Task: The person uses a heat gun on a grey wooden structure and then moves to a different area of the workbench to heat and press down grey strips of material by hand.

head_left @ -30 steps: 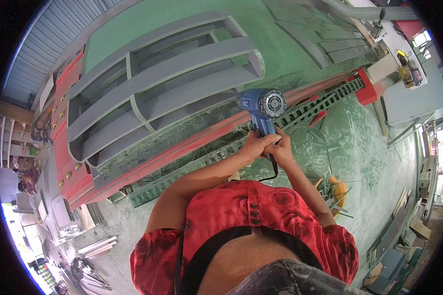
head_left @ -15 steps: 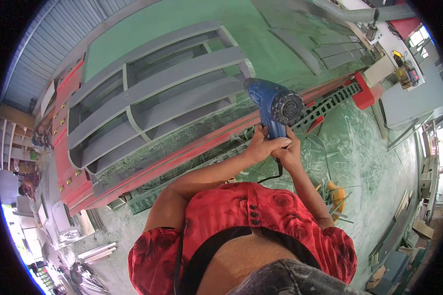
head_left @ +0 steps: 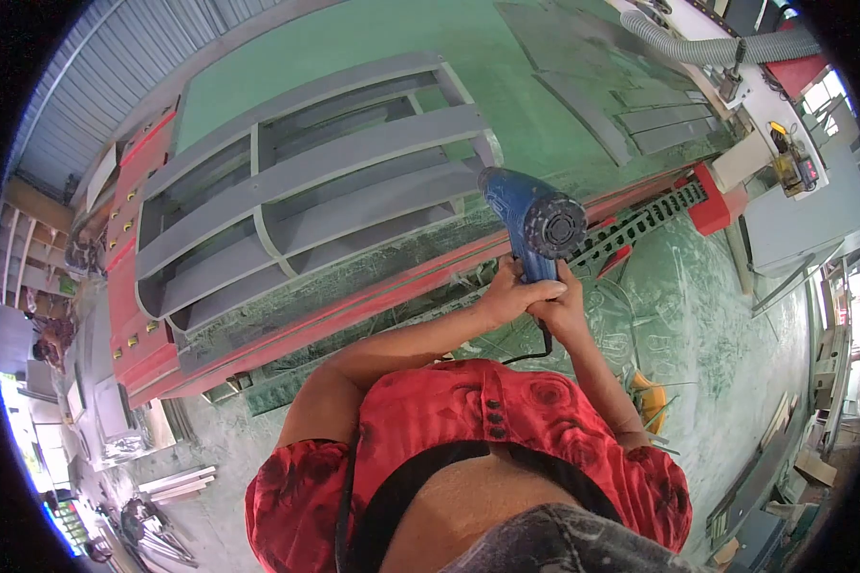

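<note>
With both hands I grip a blue heat gun (head_left: 524,205) by its handle. My left hand (head_left: 508,294) wraps the handle from the left, its thumb laid across the front. Closed around the other side is my right hand (head_left: 564,307), the two hands touching. The gun's round dark rear vent (head_left: 554,226) faces up toward me, and its nozzle points away at the near right corner of a grey slatted panel frame (head_left: 315,162). A black cord runs down from the handle. The frame, with curved end pieces and open compartments, lies on the green machine bed (head_left: 287,53).
Red machine rails (head_left: 354,296) edge the bed in front of me. Grey offcut strips (head_left: 583,110) lie on its far right. At the right is a perforated black rail (head_left: 655,215) with a red end block. A grey hose (head_left: 707,48) hangs at upper right.
The view has shifted a little, so the frame and machine sit slightly lower and to the right. Both hands keep their hold on the heat gun.
</note>
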Motion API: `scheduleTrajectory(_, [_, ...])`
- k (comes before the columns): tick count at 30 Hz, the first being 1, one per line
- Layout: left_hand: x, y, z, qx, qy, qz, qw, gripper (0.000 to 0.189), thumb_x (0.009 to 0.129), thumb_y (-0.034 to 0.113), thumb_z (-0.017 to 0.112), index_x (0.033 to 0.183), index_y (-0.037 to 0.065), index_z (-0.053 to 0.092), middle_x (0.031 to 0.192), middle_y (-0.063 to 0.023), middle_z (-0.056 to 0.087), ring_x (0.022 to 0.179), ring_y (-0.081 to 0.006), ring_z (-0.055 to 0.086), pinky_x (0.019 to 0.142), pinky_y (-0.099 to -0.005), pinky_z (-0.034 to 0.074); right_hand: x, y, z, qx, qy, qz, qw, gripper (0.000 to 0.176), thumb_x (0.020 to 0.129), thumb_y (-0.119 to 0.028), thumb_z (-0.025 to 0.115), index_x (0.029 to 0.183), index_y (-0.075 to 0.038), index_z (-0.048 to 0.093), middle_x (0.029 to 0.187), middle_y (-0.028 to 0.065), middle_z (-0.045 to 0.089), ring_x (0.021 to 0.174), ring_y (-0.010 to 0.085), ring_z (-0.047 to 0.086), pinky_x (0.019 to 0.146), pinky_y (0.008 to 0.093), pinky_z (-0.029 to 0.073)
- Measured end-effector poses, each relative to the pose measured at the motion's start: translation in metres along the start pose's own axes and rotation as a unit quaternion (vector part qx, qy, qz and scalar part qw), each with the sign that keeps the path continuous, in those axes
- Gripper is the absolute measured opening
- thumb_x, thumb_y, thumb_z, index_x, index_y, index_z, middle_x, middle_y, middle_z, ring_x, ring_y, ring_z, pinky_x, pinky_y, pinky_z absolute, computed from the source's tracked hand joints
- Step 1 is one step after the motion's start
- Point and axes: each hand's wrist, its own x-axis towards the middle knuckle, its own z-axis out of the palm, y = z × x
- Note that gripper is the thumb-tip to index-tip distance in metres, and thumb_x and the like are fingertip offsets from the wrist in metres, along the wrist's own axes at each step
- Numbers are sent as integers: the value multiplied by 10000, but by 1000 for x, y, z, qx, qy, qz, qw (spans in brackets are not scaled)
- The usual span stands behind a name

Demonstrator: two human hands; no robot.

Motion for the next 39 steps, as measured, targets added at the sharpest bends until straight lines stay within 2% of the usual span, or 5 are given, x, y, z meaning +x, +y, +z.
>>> scheduleTrajectory(12, [1, 19, -22, 70, -76, -38, 994, 393, 789, 228, 708, 1100, 22, 583, 1020, -43, 602, 919, -127, 547, 804, -289, 450, 11, -23, -8, 47, -23, -3, 999, 521, 598, -92, 727, 1077, 8, 547, 917, 52, 617, 818, 132, 572, 736, 284, 470])
scheduleTrajectory(14, [-1, 30, -37, 199, -80, 109, 971, 454, 803, 231, 695, 1173, 12, 549, 1099, -62, 572, 940, -154, 548, 801, -289, 452, 20, -36, -14, 44, -17, -17, 999, 482, 598, -85, 719, 1043, 5, 557, 887, 45, 609, 786, 124, 566, 706, 268, 464])
scheduleTrajectory(16, [-16, 51, -51, 252, -59, 95, 961, 455, 823, 233, 662, 1191, -5, 536, 1112, -74, 560, 939, -173, 560, 782, -291, 462, 32, -50, -17, 43, -12, -28, 999, 444, 597, -78, 712, 1009, 2, 568, 856, 38, 602, 753, 116, 560, 675, 252, 459])
scheduleTrajectory(18, [-23, 65, -63, 98, 36, -9, 994, 481, 769, 282, 711, 1159, 33, 582, 1074, -83, 548, 872, -191, 574, 758, -266, 465, 50, -65, -18, 61, 0, -35, 998, 350, 602, -30, 677, 932, 12, 567, 769, 39, 595, 593, 117, 567, 545, 255, 460])
scheduleTrajectory(39, [-129, 61, -172, 41, 355, 42, 933, 415, 855, 316, 579, 1153, 28, 554, 1126, -90, 569, 963, -238, 582, 720, -381, 520, 144, -99, -19, 72, -43, 61, 995, 284, 632, -29, 694, 880, -4, 558, 694, 77, 592, 520, 129, 570, 456, 259, 452])
